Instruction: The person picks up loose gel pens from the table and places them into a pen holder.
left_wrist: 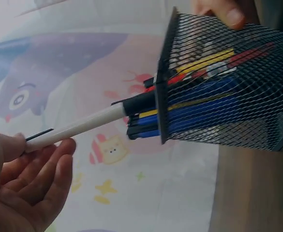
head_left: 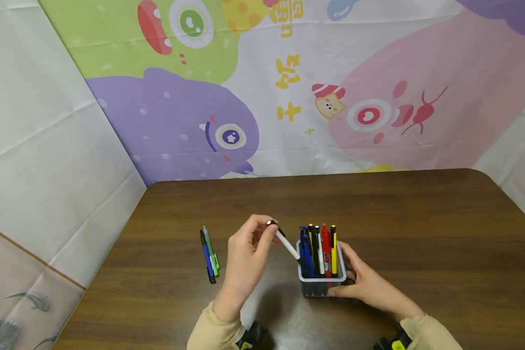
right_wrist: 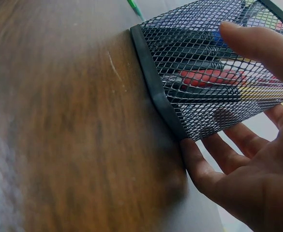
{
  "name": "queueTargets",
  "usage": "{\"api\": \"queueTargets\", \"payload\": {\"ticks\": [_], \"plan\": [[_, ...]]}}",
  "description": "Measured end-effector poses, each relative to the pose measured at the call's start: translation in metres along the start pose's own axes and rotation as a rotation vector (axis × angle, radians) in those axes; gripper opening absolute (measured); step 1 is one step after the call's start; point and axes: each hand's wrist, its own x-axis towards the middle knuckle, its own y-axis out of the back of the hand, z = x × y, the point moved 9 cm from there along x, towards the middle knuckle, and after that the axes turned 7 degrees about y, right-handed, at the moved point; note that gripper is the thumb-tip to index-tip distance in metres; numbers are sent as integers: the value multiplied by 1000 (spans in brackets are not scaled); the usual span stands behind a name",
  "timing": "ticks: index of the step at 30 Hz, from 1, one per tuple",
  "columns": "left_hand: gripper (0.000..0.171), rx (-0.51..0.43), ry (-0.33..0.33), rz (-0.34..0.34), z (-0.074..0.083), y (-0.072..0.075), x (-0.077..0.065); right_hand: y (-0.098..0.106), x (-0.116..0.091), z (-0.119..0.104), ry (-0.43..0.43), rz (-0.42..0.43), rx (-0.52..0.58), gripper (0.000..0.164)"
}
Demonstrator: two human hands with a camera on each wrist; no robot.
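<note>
My left hand [head_left: 248,250] pinches one end of a white pen [head_left: 287,245] with black ends between thumb and fingers. The pen slants down to the right, its far black end at the rim of a black mesh pen holder [head_left: 321,280]. Whether that end is inside the rim cannot be told. Blue, black, white, red and yellow pens stand in the holder. My right hand [head_left: 363,284] grips the holder from its right side; in the right wrist view, thumb and fingers [right_wrist: 228,150] lie around the mesh [right_wrist: 199,116] near its base.
Left of my left hand, a blue pen [head_left: 207,257] and a green pen [head_left: 215,260] lie side by side on the brown wooden table [head_left: 148,291]. A cartoon-printed cloth [head_left: 284,150] hangs behind the table's far edge, with a pale cloth [head_left: 48,121] on the left.
</note>
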Motion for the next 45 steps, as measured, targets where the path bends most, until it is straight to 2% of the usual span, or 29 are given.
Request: {"api": "queueTargets", "payload": {"ticks": [8,19,22,25,30,37,45], "plan": [[13,63,38,-122,-8,-24,-6,-1,0,1,-20,-2,0,95],[18,208,67,-226,-22,-47,-13,-1,1,0,0,-8,20,93],[18,247,76,-223,-28,-52,-15,-1,1,0,1,-9,17,92],[16,275,78,-188,-30,-51,-15,-1,1,0,4,-8,14,92],[16,278,71,-170,-31,-51,-15,-1,1,-1,9,-7,5,92],[18,259,105,-183,-35,-52,-16,0,1,0,8,-5,9,92],[18,370,13,-136,-33,-52,-17,0,0,0,9,1,6,92]]}}
